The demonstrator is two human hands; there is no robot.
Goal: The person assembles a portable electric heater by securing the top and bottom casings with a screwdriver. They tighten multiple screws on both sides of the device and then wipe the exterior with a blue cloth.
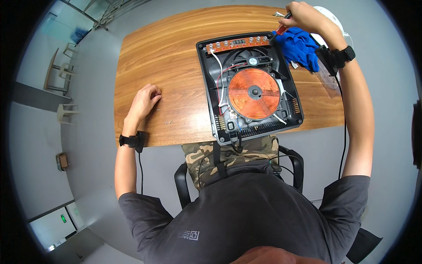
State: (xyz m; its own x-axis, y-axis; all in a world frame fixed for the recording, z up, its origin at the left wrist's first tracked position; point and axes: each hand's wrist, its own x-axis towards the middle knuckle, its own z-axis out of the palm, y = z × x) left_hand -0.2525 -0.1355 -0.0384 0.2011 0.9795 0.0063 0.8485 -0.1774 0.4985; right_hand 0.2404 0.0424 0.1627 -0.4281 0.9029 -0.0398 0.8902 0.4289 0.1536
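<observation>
An opened induction cooker (206, 94) lies on the wooden table in front of me, its black casing facing up. Inside sit a round copper coil (241, 88), a fan (252, 61) and an orange circuit board (215, 47) with a display along the far edge. My right hand (303, 16) is closed around a screwdriver (282, 30) with a red and black handle. The screwdriver's shaft points down at the casing's far right corner. My left hand (147, 99) rests on the table left of the cooker, fingers curled, no object visible in them. Small screws (168, 122) lie near it.
A blue cloth (296, 50) is bunched to the right of the cooker. Behind my right forearm are a white round object (336, 22) and a clear plastic bag (327, 81). A small metallic piece (278, 14) lies by the far edge. Cables hang from both wrist straps.
</observation>
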